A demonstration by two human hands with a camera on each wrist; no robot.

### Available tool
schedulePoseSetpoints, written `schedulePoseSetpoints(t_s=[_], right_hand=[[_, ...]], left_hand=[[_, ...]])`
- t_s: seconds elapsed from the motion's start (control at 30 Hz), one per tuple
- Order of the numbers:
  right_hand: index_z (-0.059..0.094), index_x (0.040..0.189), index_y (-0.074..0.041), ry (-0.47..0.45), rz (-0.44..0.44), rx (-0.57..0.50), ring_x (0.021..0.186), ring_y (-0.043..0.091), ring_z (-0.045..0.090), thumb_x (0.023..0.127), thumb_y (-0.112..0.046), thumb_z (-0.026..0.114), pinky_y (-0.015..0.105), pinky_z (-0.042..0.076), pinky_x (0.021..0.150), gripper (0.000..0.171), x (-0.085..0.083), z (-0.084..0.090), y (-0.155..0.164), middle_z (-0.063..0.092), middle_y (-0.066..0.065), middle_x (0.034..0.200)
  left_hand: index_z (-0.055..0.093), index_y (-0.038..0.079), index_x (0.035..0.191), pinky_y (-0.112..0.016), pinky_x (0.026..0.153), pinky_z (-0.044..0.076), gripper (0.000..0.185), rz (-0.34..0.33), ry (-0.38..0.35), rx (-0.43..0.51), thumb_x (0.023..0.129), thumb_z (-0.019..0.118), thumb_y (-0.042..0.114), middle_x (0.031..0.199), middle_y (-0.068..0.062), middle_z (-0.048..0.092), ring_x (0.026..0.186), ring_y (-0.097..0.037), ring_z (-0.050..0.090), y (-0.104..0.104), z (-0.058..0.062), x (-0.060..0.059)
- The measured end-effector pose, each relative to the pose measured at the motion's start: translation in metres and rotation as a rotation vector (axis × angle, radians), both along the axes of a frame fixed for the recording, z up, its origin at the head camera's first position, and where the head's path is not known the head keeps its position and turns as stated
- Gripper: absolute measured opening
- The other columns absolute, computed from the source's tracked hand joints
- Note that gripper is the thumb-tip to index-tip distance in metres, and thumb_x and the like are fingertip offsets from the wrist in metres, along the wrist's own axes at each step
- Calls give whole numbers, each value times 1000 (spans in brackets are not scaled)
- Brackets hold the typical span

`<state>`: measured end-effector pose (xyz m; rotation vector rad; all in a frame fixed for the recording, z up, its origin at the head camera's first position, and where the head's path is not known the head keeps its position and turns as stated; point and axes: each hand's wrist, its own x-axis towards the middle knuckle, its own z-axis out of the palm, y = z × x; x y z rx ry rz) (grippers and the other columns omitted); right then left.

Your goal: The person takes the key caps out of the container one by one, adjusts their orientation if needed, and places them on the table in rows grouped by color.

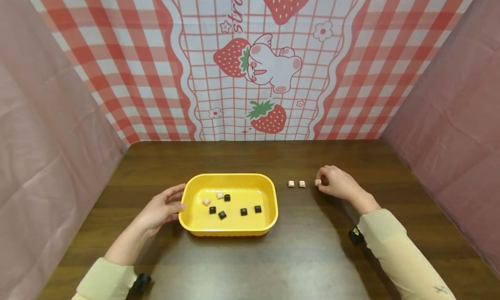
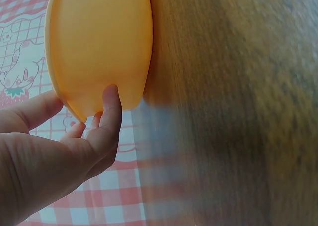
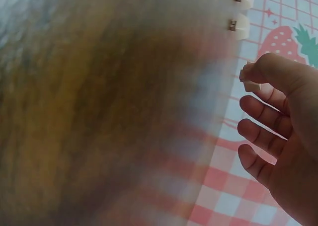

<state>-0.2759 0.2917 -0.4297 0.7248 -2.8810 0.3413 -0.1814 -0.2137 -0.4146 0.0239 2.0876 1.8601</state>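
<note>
in the head view, the right hand (image 1: pixel 339 182) is resting on the dark brown wooden table (image 1: pixel 304 256) and pinching a small pale cube (image 1: pixel 318 182) at its fingertips, at the right end of a short row. two more small pale cubes (image 1: pixel 296 183) are sitting just to its left, and the row is running left to right across the table, pointing toward the yellow rectangular plastic tray (image 1: pixel 269 191). the tray is lying with its long axis across the table too, well to the left of the right hand, so the left hand (image 1: pixel 162 209) is the nearer one to it. that left hand is lying relaxed, its straight fingers touching the tray's left wall. inside the tray, five small dark cubes (image 1: pixel 234 209) and two pinkish cubes (image 1: pixel 212 199) are lying scattered.

in the left wrist view, the thumb and fingers are pressing flat against the tray's outer wall (image 2: pixel 99 47), curling round nothing.

in the right wrist view, the thumb and forefinger are gripping the pale cube (image 3: pixel 248 79), while the other fingers (image 3: pixel 263 112) are hanging loosely curled; the two other cubes (image 3: pixel 241 12) are showing beyond it, apart from the hand.
</note>
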Motion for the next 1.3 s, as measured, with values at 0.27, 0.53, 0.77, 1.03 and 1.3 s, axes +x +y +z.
schedulePoseSetpoints(t_s=[0.27,0.53,0.77,1.03,1.3], right_hand=[[58,76,-13,-21,33,5,72,17,46,75,-15,73,32,39,61,15,-6,-8,-5,52,-1,75],[58,76,-13,-28,38,4,71,16,46,73,-13,72,31,38,61,14,-9,-10,-8,51,-2,74],[58,78,-12,-52,34,2,71,15,46,75,-14,71,30,38,61,13,-9,-10,-9,51,-1,74],[59,83,-10,-45,47,-13,71,15,46,77,-14,70,31,39,61,13,-7,-6,-12,52,0,76],[61,89,-7,0,65,-48,73,17,51,76,-14,72,35,44,64,19,1,8,-23,57,3,81]], left_hand=[[21,1,148,-35,82,53,63,-1,-1,-8,93,51,-1,145,-28,30,120,-34,48,-1,0,0],[22,1,148,-35,81,53,63,2,0,-9,93,51,-2,145,-29,31,118,-32,50,1,1,0],[21,1,148,-34,81,54,63,0,1,-8,93,51,-2,145,-29,30,119,-33,50,1,2,0],[21,1,148,-33,80,54,63,-2,1,-5,93,51,-2,145,-29,30,120,-32,49,0,1,0],[21,0,148,-34,80,53,63,3,3,1,93,50,-3,145,-29,30,119,-32,50,0,1,0]])
